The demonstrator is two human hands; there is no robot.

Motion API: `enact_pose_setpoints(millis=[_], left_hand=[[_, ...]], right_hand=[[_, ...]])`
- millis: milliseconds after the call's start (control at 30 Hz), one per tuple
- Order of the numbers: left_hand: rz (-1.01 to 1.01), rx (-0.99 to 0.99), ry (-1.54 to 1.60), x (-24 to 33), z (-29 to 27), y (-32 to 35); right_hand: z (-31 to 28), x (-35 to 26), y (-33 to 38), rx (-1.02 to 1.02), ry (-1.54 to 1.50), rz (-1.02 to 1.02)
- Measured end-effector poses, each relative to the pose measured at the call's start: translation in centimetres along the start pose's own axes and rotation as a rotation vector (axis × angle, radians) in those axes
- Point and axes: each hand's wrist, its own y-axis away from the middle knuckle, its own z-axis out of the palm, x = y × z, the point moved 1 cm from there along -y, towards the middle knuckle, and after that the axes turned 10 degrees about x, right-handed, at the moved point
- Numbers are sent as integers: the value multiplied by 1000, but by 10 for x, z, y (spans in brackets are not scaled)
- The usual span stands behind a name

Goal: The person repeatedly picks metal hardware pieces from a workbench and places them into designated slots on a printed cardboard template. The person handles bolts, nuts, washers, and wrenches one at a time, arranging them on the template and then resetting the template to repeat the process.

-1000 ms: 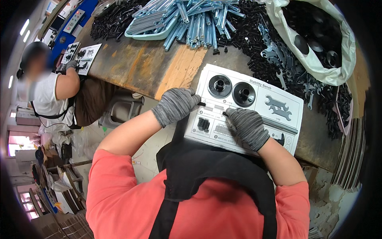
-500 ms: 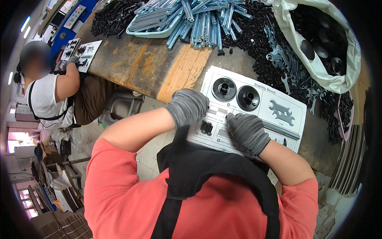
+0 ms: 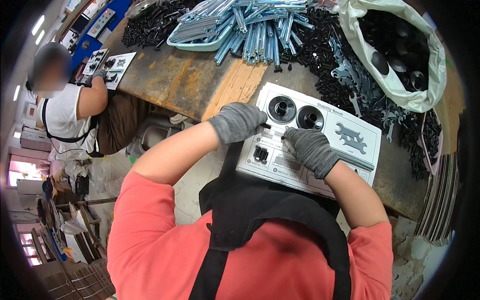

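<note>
Light: bright, even over my board [image 3: 371,137] and bench [image 3: 175,85]; lamps [image 3: 38,25] glow left, window [image 3: 25,172] washes out. Glare: rods [image 3: 260,42] glint. Edges: lines bow, corners go black. Blur: co-worker's head [image 3: 50,69].

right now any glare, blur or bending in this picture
In the head view, stacked sheets bow near the picture's dark rim; ceiling lights glare white and metal tubes glint; the co-worker's head is blurred, while the left hand and right hand look fairly clear.

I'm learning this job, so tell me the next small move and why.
Probably settle the small dark part at the left hand onto the card: it shows by the fingertips, beside pale printed bars, with the right hand close by.
</note>
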Motion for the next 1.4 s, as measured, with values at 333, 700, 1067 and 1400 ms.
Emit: enact_pose_setpoints(millis=[333,700,1067,1400], left_hand=[[-23,439,309,-5,36,32],[87,243,355,-9,31,18],[40,341,524,-9,31,24],[-602,438,1328,35,74,102]], right_hand=[[8,13,39,6,-368,106],[5,17,37,273,-325,100],[2,144,208,842,-204,593],[-9,127,211,558,-85,666]])
